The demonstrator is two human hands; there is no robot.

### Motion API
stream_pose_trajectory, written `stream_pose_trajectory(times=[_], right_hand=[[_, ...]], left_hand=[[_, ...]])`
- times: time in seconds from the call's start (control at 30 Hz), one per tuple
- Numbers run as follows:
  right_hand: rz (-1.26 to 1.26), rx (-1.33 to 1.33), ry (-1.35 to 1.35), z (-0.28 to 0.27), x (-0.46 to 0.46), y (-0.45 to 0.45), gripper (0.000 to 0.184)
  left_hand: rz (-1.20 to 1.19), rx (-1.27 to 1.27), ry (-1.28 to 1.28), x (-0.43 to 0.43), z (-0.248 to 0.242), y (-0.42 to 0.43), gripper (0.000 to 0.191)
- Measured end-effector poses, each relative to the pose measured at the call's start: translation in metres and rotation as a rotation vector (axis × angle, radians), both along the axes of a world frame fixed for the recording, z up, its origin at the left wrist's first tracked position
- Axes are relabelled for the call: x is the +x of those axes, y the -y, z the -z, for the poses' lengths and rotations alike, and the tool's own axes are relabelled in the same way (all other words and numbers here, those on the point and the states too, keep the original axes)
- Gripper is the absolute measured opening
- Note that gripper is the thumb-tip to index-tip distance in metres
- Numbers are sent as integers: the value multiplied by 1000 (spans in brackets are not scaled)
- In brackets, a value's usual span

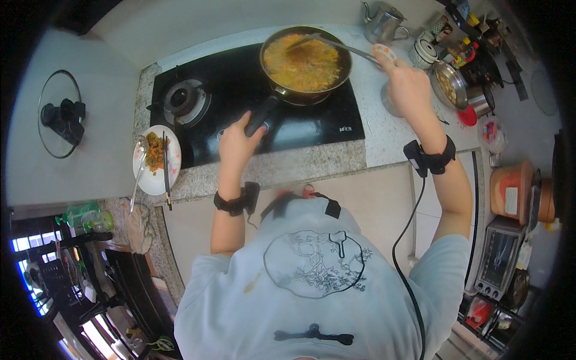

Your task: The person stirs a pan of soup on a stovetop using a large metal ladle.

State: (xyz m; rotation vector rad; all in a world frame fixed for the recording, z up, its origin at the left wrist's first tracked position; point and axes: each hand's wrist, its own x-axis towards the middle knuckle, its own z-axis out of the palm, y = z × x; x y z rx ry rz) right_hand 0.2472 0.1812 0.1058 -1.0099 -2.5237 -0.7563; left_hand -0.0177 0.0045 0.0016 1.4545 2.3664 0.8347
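My left hand point(236, 141) is at the black handle point(263, 114) of a frying pan, with thumb and finger on either side of it. The frying pan point(265, 76) sits on the right burner. It holds a bubbling yellow-orange mixture point(301, 67) that looks like shredded food in liquid. My right hand point(409, 87) grips a long-handled spatula point(346, 47), index finger stretched along the handle. The spatula's blade rests in the mixture at the pan's far side and is partly sunk. Below that hand is a small patterned bowl point(382, 51), partly covered by the fingers.
Left of the black gas hob point(225, 81), an oval plate point(155, 186) carries cooked food, a spoon and chopsticks. A glass lid point(60, 117) hangs on the wall. At right stand a metal kettle point(384, 24), a lidded pot point(423, 51) and a steel bowl point(459, 99).
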Motion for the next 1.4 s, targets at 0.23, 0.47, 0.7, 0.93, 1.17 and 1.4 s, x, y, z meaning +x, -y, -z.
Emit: stream_pose_trajectory(times=[0.23,0.47,0.7,0.93,1.17,1.4], right_hand=[[107,-159,-91,19,-8,-11,31],[277,-301,-51,24,13,7,35],[261,-298,-1,16,44,34,48],[180,-100,34,5,72,42,55],[115,-48,175,-7,67,48,51],[-2,-50,80,14,32,44,42]], left_hand=[[6,21,0,-1,4,-1,53],[9,21,-18,-1,4,-1,53],[0,-10,-5,0,3,-1,53],[3,10,-20,1,3,-1,52],[-2,11,-16,0,4,0,52],[12,4,17,-3,7,-1,52]])
